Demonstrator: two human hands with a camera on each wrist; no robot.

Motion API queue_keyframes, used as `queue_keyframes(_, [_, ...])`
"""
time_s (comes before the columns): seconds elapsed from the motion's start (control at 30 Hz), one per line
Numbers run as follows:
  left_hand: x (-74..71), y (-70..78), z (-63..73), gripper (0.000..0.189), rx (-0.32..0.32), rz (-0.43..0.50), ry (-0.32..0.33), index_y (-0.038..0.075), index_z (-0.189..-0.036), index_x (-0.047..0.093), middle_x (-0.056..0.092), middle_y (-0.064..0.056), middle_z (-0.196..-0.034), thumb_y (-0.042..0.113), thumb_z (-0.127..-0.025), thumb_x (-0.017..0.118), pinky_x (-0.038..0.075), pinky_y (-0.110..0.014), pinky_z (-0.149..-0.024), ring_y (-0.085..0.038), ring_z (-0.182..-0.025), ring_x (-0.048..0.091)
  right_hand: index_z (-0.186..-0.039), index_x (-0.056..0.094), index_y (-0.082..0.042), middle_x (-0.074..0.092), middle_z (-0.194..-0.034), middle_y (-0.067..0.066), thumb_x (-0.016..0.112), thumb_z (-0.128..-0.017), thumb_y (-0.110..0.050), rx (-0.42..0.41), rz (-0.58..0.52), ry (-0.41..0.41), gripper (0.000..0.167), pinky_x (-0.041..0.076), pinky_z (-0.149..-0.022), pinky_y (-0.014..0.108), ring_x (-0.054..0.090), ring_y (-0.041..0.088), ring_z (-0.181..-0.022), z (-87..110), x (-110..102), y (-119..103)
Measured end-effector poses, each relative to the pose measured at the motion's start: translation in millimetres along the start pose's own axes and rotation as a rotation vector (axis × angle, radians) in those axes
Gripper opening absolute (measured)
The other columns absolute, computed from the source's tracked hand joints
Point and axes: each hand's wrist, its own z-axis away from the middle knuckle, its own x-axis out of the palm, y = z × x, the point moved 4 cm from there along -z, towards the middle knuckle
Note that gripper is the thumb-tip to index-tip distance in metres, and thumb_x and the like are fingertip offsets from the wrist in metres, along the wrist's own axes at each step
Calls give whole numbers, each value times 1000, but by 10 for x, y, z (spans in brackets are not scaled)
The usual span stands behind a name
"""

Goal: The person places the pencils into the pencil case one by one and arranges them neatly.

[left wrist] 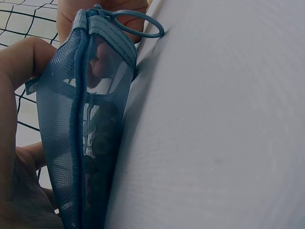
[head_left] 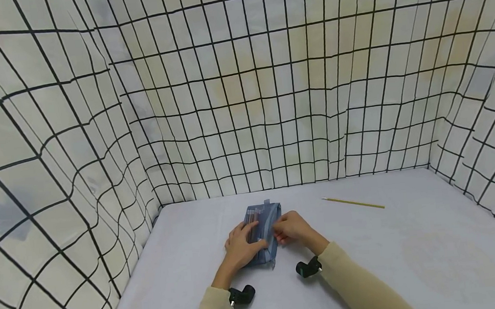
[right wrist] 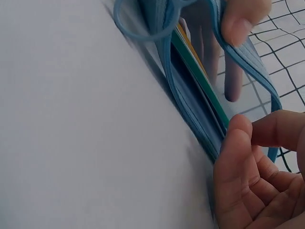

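Observation:
A blue mesh pencil case lies on the white table, its zip side facing right, with pencils visible through the mesh. My left hand grips it from above, fingers spread over the top and thumb at the zip edge. That edge stands raised in the right wrist view, where the opening gapes. Inside are a green pencil and a yellow-orange pencil. At the opening my right hand pinches the green pencil's end between thumb and index finger, the other fingers curled. A ring-shaped zip pull hangs at the near corner.
A long yellow pencil lies on the table to the right, beyond my right hand. Black netting over pale cloth encloses the back and both sides. Black wrist cameras sit under both forearms.

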Motion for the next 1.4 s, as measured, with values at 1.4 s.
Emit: queue_keyframes(1.4, [0,-11,7,73,12,17,-1,18,-144,59,36,-23,-161,39,-76,73,14,-76,-113,-49,-149,27,-124,63,3,69,-115,21,68,-90,-7,-265,689,359,36,53,-83,48,65,36,-103,254,-1980,271])
